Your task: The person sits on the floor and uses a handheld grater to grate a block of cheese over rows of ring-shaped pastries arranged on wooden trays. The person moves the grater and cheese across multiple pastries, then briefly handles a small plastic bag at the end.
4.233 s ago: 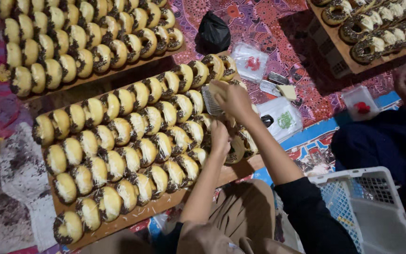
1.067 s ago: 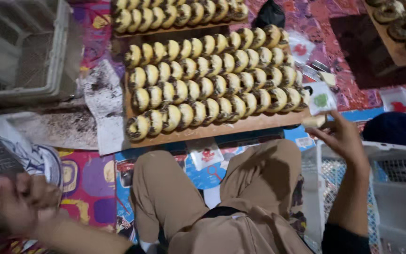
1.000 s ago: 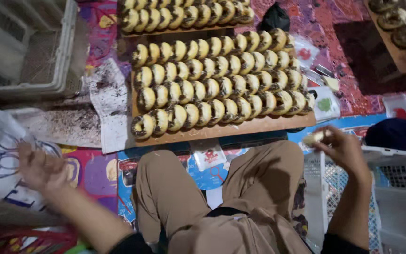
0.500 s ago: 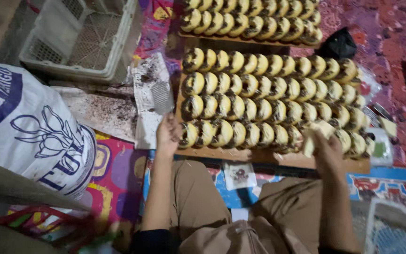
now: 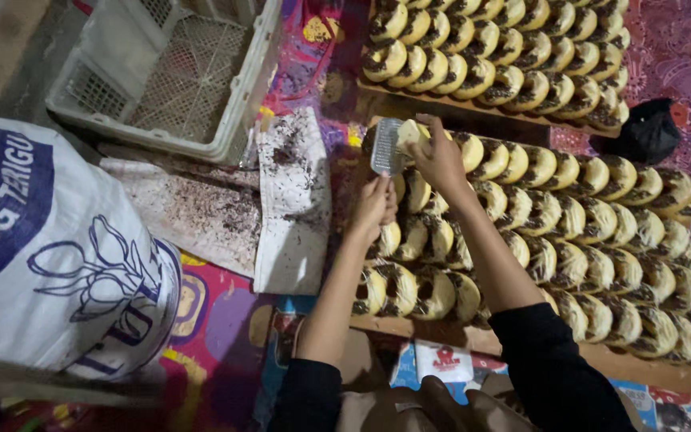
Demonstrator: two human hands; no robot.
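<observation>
My left hand (image 5: pixel 373 210) grips the handle of a small metal grater (image 5: pixel 386 146) held upright over the left end of a wooden tray (image 5: pixel 521 346) packed with rows of topped donuts (image 5: pixel 569 216). My right hand (image 5: pixel 437 156) presses a pale block of cheese (image 5: pixel 409 133) against the grater's face. Both hands hover above the tray's far left corner. The donuts carry dark chocolate topping and pale shreds.
A second tray of donuts (image 5: pixel 505 56) lies farther off. A white plastic crate (image 5: pixel 161 72) stands at the upper left, papers with dark crumbs (image 5: pixel 233 200) lie beside the tray, a large white printed sack (image 5: pixel 49 256) fills the left, and a black pouch (image 5: pixel 645 132) sits at the right.
The view swung left and closer to the tray. My hands moved from the tray's near edge up to its far left corner, now with grater and cheese together.
</observation>
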